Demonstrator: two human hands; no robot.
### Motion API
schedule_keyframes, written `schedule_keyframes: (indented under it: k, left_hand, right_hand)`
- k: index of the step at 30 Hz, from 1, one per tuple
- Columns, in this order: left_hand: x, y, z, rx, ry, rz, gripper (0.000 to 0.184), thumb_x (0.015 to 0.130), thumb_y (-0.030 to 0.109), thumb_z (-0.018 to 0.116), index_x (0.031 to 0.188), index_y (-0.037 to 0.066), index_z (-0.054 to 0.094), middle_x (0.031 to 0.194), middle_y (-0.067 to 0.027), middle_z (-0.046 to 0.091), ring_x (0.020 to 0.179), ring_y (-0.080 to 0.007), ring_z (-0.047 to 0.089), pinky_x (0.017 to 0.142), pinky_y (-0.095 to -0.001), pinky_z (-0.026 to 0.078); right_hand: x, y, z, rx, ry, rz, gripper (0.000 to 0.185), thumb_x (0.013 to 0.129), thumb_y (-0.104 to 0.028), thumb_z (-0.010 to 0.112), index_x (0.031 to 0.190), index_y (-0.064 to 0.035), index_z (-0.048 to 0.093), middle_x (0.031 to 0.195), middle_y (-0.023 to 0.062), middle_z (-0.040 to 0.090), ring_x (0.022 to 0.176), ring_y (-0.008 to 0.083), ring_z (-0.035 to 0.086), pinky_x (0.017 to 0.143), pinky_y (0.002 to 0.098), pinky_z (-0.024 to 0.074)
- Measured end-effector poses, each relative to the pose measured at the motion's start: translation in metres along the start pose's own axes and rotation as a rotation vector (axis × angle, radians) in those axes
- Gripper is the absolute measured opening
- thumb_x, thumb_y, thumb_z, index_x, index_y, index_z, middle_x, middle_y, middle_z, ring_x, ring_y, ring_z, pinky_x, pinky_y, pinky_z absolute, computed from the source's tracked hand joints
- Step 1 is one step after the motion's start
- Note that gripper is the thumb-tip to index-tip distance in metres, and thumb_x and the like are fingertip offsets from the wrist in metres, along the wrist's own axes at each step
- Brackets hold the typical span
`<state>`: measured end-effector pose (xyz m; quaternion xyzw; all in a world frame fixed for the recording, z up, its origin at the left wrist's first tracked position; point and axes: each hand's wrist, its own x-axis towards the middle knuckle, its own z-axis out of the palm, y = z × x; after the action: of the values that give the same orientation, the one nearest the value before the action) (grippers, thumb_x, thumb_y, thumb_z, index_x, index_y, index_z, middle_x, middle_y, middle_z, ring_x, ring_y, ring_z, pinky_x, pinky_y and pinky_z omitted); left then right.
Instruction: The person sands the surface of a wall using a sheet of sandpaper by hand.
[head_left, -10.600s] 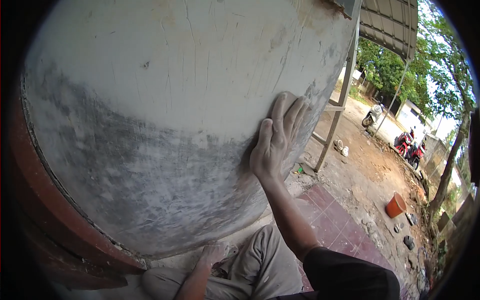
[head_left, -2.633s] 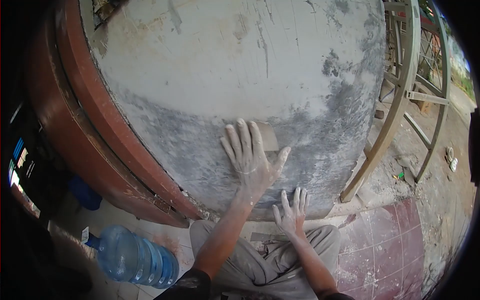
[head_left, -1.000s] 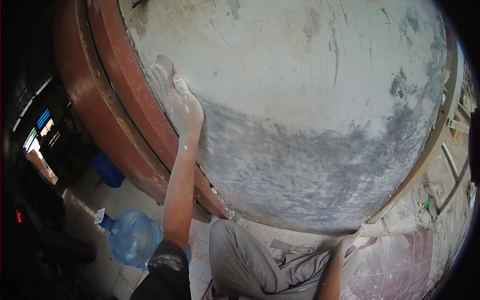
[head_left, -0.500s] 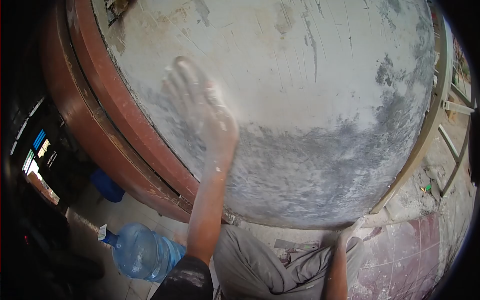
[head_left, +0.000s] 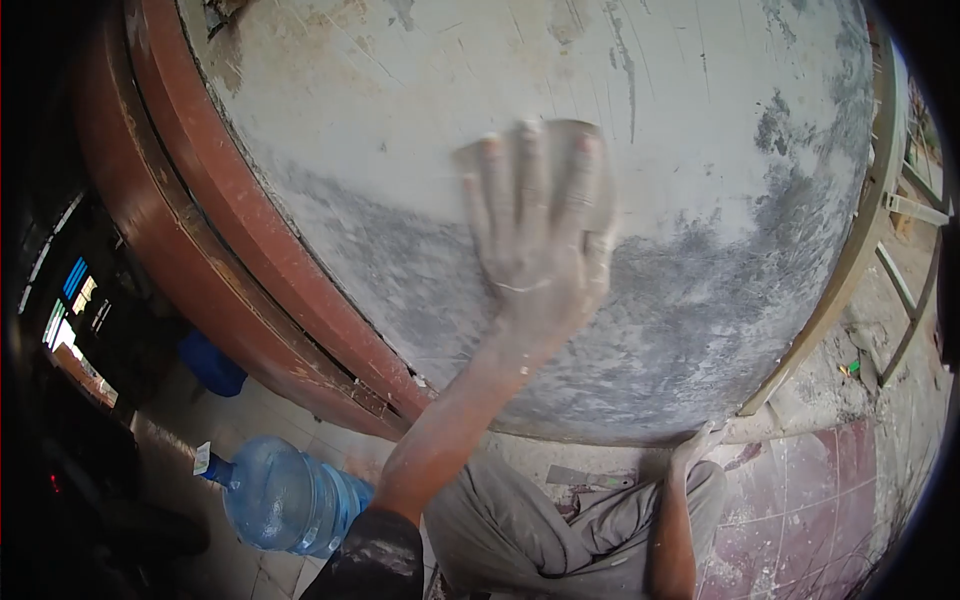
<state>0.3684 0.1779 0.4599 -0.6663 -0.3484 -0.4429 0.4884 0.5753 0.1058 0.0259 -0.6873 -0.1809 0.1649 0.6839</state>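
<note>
My left hand (head_left: 535, 235) is dusted with white powder and reaches up against the plastered wall (head_left: 680, 320). Beneath its fingers a thin greyish-brown sheet, apparently sandpaper (head_left: 598, 165), is held flat to the surface; motion blurs its edges. The wall is pale above, with scratches, and mottled dark grey lower down. Low on the right, my right hand (head_left: 697, 446) rests by the wall's bottom edge above my bent knee. Its fingers look stretched out, and I see nothing in it.
A reddish-brown door frame (head_left: 260, 240) borders the wall on the left. A large blue water bottle (head_left: 285, 495) lies on the tiles beside my left arm. A flat metal blade (head_left: 590, 478) lies near the wall's base. Dusty reddish tiles (head_left: 800, 510) and metal bars (head_left: 915, 213) are at right.
My left hand has moved right across the wall, away from the door frame, and the sheet under its fingers now shows. My right hand has hardly moved.
</note>
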Motion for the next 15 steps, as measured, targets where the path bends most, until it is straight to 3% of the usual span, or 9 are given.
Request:
schedule_keyframes:
  k: [1, 3, 7, 8, 10, 12, 13, 14, 15]
  left_hand:
    - [-0.004, 0.001, -0.002, 0.000, -0.009, -0.008, 0.060, 0.104, 0.038, 0.031, 0.153, 0.004, 0.026, 0.159, -0.0242, 0.017, 0.148, -0.0422, 0.009, 0.121, -0.0541, 0.012]
    - [-0.004, 0.004, -0.005, -0.034, -0.097, -0.112, 0.066, 0.103, 0.048, 0.026, 0.154, 0.006, 0.024, 0.162, -0.0156, 0.016, 0.149, -0.0386, 0.011, 0.122, -0.0530, 0.009]
    - [-0.003, -0.088, -0.014, -0.077, 0.194, -0.730, 0.064, 0.104, 0.045, 0.024, 0.154, 0.006, 0.021, 0.161, -0.0198, 0.016, 0.149, -0.0393, 0.010, 0.122, -0.0522, 0.010]
    - [-0.003, -0.080, -0.014, -0.089, 0.199, -0.726, 0.064, 0.104, 0.045, 0.024, 0.154, 0.006, 0.021, 0.161, -0.0198, 0.016, 0.149, -0.0393, 0.010, 0.122, -0.0522, 0.010]
    - [-0.003, -0.075, -0.021, -0.016, 0.090, -0.642, 0.064, 0.105, 0.044, 0.026, 0.155, 0.005, 0.019, 0.161, -0.0208, 0.012, 0.149, -0.0403, 0.007, 0.122, -0.0534, 0.008]
    - [-0.009, -0.027, -0.003, 0.004, 0.030, -0.282, 0.063, 0.104, 0.044, 0.029, 0.155, 0.009, 0.021, 0.162, -0.0204, 0.011, 0.149, -0.0412, 0.007, 0.122, -0.0536, 0.007]
    - [-0.011, 0.009, 0.000, -0.063, 0.000, -0.118, 0.060, 0.103, 0.040, 0.038, 0.154, 0.010, 0.027, 0.161, -0.0204, 0.015, 0.148, -0.0440, 0.011, 0.120, -0.0587, 0.011]
    - [-0.017, 0.041, -0.007, -0.213, -0.178, 0.004, 0.061, 0.100, 0.042, 0.045, 0.153, 0.015, 0.031, 0.161, -0.0184, 0.017, 0.148, -0.0413, 0.013, 0.119, -0.0598, 0.014]
    - [-0.021, 0.054, 0.002, -0.112, -0.152, 0.112, 0.069, 0.096, 0.050, 0.047, 0.155, 0.020, 0.027, 0.162, -0.0152, 0.016, 0.148, -0.0398, 0.014, 0.120, -0.0589, 0.011]
  right_hand:
    - [-0.002, 0.003, -0.006, -0.011, -0.005, 0.000, 0.073, 0.105, -0.042, 0.036, 0.152, 0.0076, 0.011, 0.160, 0.0259, 0.011, 0.149, 0.0338, 0.013, 0.121, 0.0395, 0.0108]
    - [0.005, 0.007, -0.017, 0.003, -0.127, 0.013, 0.076, 0.104, -0.043, 0.038, 0.152, 0.0088, 0.010, 0.160, 0.0274, 0.011, 0.149, 0.0359, 0.013, 0.121, 0.0422, 0.0106]
    - [0.001, -0.005, -0.037, 0.131, -0.241, 0.036, 0.077, 0.104, -0.043, 0.038, 0.151, 0.0097, 0.008, 0.160, 0.0281, 0.008, 0.149, 0.0368, 0.009, 0.121, 0.0424, 0.0079]
    - [0.000, 0.010, -0.033, -0.018, -0.235, -0.039, 0.078, 0.104, -0.044, 0.038, 0.151, 0.0099, 0.007, 0.160, 0.0283, 0.006, 0.149, 0.0370, 0.007, 0.121, 0.0425, 0.0064]
    - [-0.001, 0.010, -0.015, -0.151, -0.237, -0.116, 0.079, 0.104, -0.044, 0.038, 0.151, 0.0102, 0.006, 0.160, 0.0285, 0.004, 0.150, 0.0373, 0.005, 0.121, 0.0426, 0.0049]
    - [-0.008, -0.003, -0.013, -0.255, -0.182, -0.060, 0.080, 0.103, -0.044, 0.039, 0.151, 0.0107, 0.004, 0.160, 0.0285, 0.003, 0.150, 0.0374, 0.002, 0.121, 0.0429, 0.0027]
    - [-0.005, -0.004, -0.015, -0.268, -0.191, -0.076, 0.080, 0.103, -0.044, 0.039, 0.151, 0.0107, 0.004, 0.160, 0.0285, 0.003, 0.150, 0.0374, 0.002, 0.121, 0.0429, 0.0027]
    - [-0.005, -0.003, -0.019, -0.235, -0.199, -0.074, 0.080, 0.103, -0.043, 0.039, 0.151, 0.0105, 0.004, 0.160, 0.0286, 0.003, 0.150, 0.0374, 0.002, 0.121, 0.0429, 0.0029]
    - [-0.005, -0.003, -0.021, -0.199, -0.209, -0.071, 0.080, 0.103, -0.043, 0.040, 0.151, 0.0102, 0.005, 0.160, 0.0286, 0.003, 0.150, 0.0375, 0.003, 0.121, 0.0428, 0.0031]
